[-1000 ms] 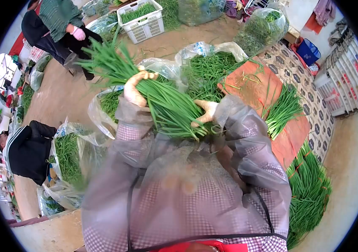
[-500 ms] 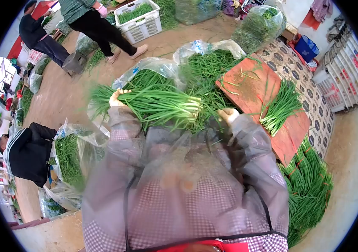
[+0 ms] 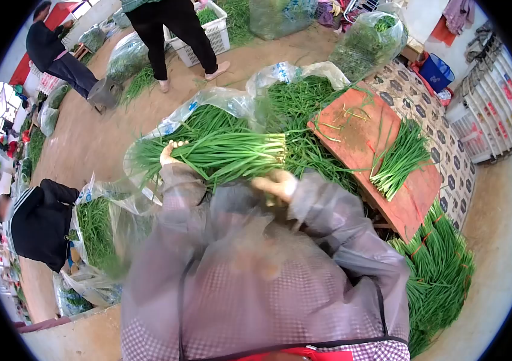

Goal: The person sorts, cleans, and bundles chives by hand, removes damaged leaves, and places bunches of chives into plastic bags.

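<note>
My left hand [image 3: 173, 154] is closed around the leafy side of a bunch of green chives [image 3: 232, 151], held level in front of my chest. The bunch's pale stem ends [image 3: 277, 149] point right and lie roughly even. Just below those ends is my right hand [image 3: 277, 184], slightly blurred, its fingers stretched out to the left and nothing visible in them. Behind the bunch, loose chives [image 3: 304, 96] fill clear plastic bags [image 3: 232, 99]. A smaller bunch of chives [image 3: 401, 159] rests on a reddish board [image 3: 352, 123] to my right.
Banded chive bunches [image 3: 442, 271] are piled below the board. A stuffed plastic bag [image 3: 371, 42], a blue bucket [image 3: 436, 72] and white stacked crates [image 3: 490, 108] stand farther right. One person [image 3: 174, 33] stands ahead beside a white basket [image 3: 217, 36]; another [image 3: 42, 219] bends at left.
My right hand has moved left from the board's edge to below the stem ends. The chive bunch sits more level, its stems more even. The person ahead has stepped right.
</note>
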`<control>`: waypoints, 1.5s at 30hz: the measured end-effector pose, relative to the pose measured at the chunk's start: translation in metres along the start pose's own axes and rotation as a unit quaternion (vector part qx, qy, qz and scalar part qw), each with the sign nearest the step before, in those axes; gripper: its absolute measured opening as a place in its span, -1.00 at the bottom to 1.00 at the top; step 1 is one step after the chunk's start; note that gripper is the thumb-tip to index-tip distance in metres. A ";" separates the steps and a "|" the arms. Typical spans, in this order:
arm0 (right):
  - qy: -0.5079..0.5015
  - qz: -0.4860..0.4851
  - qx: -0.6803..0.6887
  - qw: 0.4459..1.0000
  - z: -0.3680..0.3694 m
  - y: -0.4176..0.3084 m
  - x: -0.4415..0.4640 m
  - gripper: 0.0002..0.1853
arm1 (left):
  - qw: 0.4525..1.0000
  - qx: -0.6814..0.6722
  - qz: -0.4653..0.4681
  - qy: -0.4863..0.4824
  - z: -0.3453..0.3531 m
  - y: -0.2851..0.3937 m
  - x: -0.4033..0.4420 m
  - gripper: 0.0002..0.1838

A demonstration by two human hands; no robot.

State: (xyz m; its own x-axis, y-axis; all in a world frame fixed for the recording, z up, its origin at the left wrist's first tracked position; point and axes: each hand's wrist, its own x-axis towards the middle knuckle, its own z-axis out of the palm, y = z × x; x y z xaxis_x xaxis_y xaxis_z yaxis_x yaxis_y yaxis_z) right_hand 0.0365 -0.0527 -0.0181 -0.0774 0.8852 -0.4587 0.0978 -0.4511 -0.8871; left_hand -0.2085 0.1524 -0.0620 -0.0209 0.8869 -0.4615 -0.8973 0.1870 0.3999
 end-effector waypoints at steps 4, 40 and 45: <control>0.050 0.085 0.259 0.961 0.036 -0.008 0.036 -0.59 | 1.000 -0.009 0.020 -0.004 -0.002 -0.003 -0.003 -0.93; 0.084 -0.216 -0.112 0.966 -0.016 -0.020 0.026 -0.66 | 0.951 -0.033 0.051 -0.304 0.029 0.028 -0.027 -0.86; 0.270 -0.191 -0.462 0.823 -0.055 0.025 0.019 -0.77 | 0.961 -0.030 0.069 -0.266 0.015 0.040 -0.014 -0.84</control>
State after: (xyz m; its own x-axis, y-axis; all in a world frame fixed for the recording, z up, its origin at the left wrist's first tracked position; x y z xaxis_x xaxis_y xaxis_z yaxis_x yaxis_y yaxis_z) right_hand 0.0916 -0.0410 -0.0465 0.1501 0.9762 0.1565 0.9012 -0.0700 -0.4278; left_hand -0.2376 0.1540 -0.0279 0.0726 0.9949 0.0693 -0.9265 0.0416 0.3740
